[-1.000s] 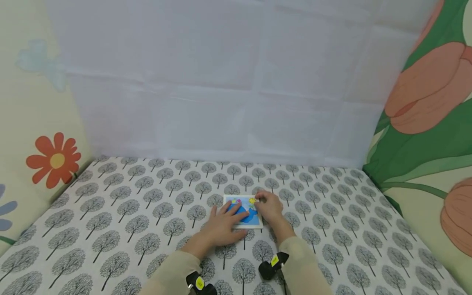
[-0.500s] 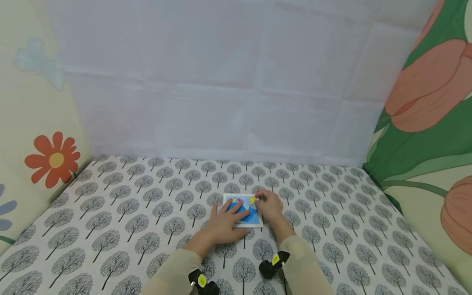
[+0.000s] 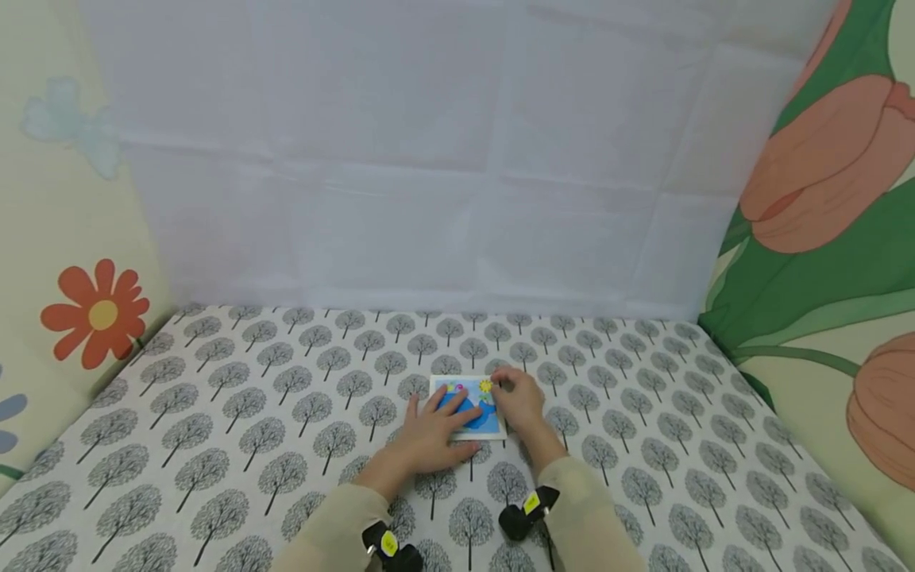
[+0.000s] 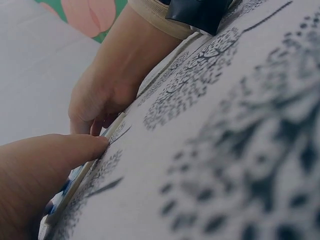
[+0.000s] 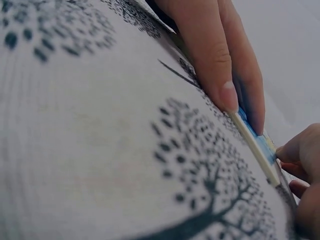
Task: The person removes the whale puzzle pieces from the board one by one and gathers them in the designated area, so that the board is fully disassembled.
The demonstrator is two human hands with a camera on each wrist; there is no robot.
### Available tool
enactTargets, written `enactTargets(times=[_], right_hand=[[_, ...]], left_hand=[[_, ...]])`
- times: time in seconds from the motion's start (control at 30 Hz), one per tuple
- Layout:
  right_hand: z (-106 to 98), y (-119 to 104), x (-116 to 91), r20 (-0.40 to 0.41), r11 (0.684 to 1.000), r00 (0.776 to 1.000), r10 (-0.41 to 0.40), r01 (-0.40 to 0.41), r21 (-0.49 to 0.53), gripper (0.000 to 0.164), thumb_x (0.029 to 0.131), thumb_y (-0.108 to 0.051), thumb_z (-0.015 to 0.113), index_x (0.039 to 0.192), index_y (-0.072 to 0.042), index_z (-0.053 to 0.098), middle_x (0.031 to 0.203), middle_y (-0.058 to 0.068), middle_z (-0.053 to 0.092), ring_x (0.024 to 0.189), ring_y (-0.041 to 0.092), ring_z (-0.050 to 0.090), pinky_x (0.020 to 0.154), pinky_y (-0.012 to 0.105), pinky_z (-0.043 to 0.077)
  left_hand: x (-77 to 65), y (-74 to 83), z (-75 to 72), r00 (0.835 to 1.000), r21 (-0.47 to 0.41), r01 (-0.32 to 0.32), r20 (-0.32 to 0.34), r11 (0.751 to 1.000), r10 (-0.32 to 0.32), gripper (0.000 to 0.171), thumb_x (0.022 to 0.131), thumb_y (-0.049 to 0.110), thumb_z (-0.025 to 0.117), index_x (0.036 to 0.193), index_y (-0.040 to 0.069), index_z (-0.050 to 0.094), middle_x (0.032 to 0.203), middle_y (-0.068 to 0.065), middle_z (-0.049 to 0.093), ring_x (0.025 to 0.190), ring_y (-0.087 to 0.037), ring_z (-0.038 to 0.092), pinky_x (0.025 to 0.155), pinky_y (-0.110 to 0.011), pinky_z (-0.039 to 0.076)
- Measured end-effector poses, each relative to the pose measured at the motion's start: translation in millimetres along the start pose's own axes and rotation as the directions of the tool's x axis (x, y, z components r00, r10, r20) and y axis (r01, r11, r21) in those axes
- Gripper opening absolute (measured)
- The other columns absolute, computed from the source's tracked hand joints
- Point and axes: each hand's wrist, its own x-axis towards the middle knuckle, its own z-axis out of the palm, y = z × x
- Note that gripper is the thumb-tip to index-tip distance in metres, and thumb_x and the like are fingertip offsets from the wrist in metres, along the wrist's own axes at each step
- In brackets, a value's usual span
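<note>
A small square picture board point(image 3: 493, 429) with a blue scene, a yellow flower and a thick pale rim lies flat on the cloth. Across its left and middle part my left hand point(image 3: 432, 433) rests with fingers spread, hiding much of the picture; its thumb point(image 5: 228, 95) touches the near edge in the right wrist view. At the upper right corner, beside the yellow flower, my right hand point(image 3: 520, 401) pinches with curled thumb and finger. In the right wrist view, its fingertips point(image 5: 284, 151) meet the board's edge; whether a separate piece is between them is hidden.
The table is covered by a white cloth point(image 3: 286, 405) printed with grey trees. A white sheet point(image 3: 400, 199) hangs behind it. Flower-patterned panels stand at the left point(image 3: 96, 314) and right point(image 3: 815, 175). Each wrist wears a black camera point(image 3: 525, 512).
Both hands keep nearly the same place on the board. The whole head view has shifted slightly, and no grip visibly changes.
</note>
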Motion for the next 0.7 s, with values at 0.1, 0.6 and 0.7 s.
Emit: enactTargets(times=[0.1,0.6,0.7], right_hand=[[0.6,-0.7,-0.5,-0.012,1.000,1.000,-0.010,0.010,0.018,0.010,0.075,-0.011,0.062,0.084,-0.015,0.065,0.106,0.003,0.058,0.108,0.022,0.046,0.095,0.042,0.026],[3.9,-2.9,-2.4,-0.004,0.993,1.000,-0.005,0.006,0.116,0.020,0.076,-0.005,0.061,0.096,-0.009,0.061,0.083,0.000,0.056,0.081,0.016,0.053,0.078,0.032,0.041],[3.8,-2.7,-2.2,-0.004,0.994,1.000,-0.009,0.009,0.111,0.024,0.076,-0.006,0.061,0.099,-0.011,0.061,0.082,0.000,0.056,0.081,0.016,0.053,0.079,0.032,0.041]], left_hand=[[0.7,-0.1,-0.3,1.000,0.004,0.002,0.002,1.000,-0.002,0.053,0.082,0.048,0.048,0.128,0.022,0.045,0.137,-0.007,0.028,0.126,-0.033,0.013,0.090,-0.063,0.006],[-0.9,1.3,-1.1,1.000,0.010,-0.001,0.005,1.000,0.001,0.051,0.083,0.046,0.048,0.128,0.021,0.045,0.137,-0.007,0.028,0.126,-0.034,0.012,0.091,-0.062,0.005],[-0.9,1.1,-1.1,1.000,0.004,-0.006,0.000,1.000,0.006,0.052,0.084,0.046,0.048,0.128,0.021,0.045,0.137,-0.008,0.028,0.126,-0.034,0.012,0.090,-0.063,0.005]])
